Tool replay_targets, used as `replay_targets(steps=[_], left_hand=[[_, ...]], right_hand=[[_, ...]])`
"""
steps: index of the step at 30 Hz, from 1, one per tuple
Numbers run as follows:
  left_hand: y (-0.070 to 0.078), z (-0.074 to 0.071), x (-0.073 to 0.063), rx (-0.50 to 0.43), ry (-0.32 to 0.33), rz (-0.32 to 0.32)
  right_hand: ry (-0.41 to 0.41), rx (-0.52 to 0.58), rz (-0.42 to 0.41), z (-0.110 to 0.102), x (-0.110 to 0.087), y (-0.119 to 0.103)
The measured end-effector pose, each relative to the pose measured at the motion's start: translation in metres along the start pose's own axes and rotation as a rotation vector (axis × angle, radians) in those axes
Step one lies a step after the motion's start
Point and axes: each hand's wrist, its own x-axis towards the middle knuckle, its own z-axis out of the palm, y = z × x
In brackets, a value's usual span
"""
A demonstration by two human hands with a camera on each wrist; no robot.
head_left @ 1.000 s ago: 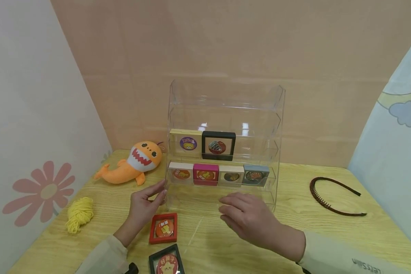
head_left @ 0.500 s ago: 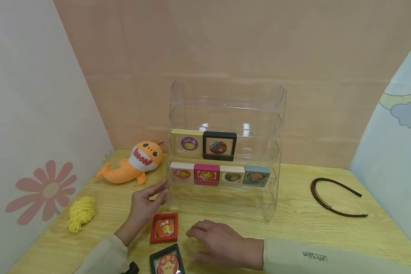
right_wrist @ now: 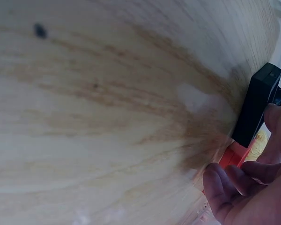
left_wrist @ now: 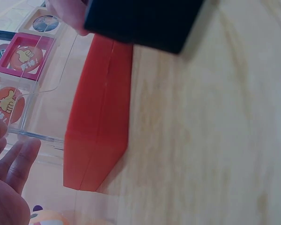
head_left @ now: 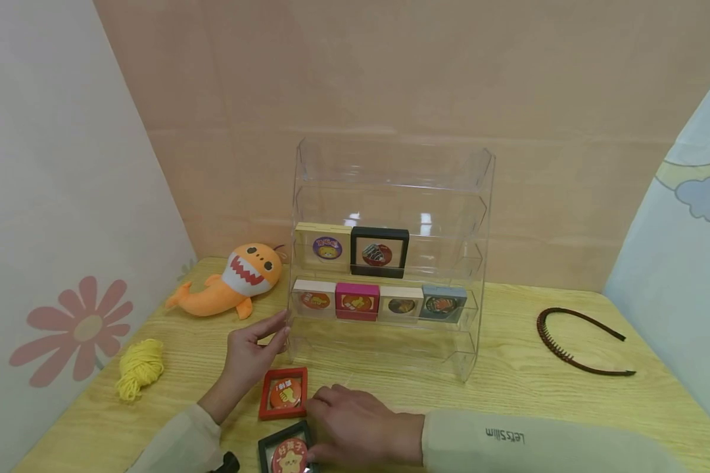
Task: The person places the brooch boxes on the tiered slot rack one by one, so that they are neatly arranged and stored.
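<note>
A clear acrylic display rack point(head_left: 384, 203) stands upright mid-table, with small square picture frames on two of its tiers. My left hand point(head_left: 250, 351) pinches the rack's left side panel; the left wrist view shows fingers on both sides of its edge. In front of the rack lie a red frame point(head_left: 283, 393) with a thumbs-up badge and a black frame point(head_left: 288, 449) with a star badge. My right hand point(head_left: 355, 424) is just right of both, fingers loosely bent. Its thumb is at the edge of the black frame point(right_wrist: 255, 105), and its fingertips are near the red frame point(right_wrist: 233, 157).
On the rack, a cream frame point(head_left: 323, 248) and a black frame point(head_left: 379, 252) sit above a lower row of several frames, including a magenta one point(head_left: 357, 302). An orange plush shark point(head_left: 231, 281) and yellow yarn point(head_left: 141, 369) lie left; a dark headband point(head_left: 553, 338) lies right.
My right hand has moved from in front of the rack down and left to the black and red frames. My left hand has stayed at the rack's side.
</note>
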Motion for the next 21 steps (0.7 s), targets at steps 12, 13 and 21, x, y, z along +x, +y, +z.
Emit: replay_targets(steps=[12, 13, 21], left_hand=[[-0.0002, 0.0001, 0.0004, -0.005, 0.002, 0.013], [-0.0004, 0.0001, 0.0004, -0.009, 0.002, 0.010], [-0.0006, 0.0000, 0.0007, -0.017, 0.001, 0.003]], right_hand=[[0.009, 0.068, -0.008, 0.0028, -0.0051, -0.0007], [0.006, 0.075, -0.012, 0.0032, -0.0059, -0.0006], [-0.013, 0.041, -0.058, 0.0076, -0.0083, 0.0002]])
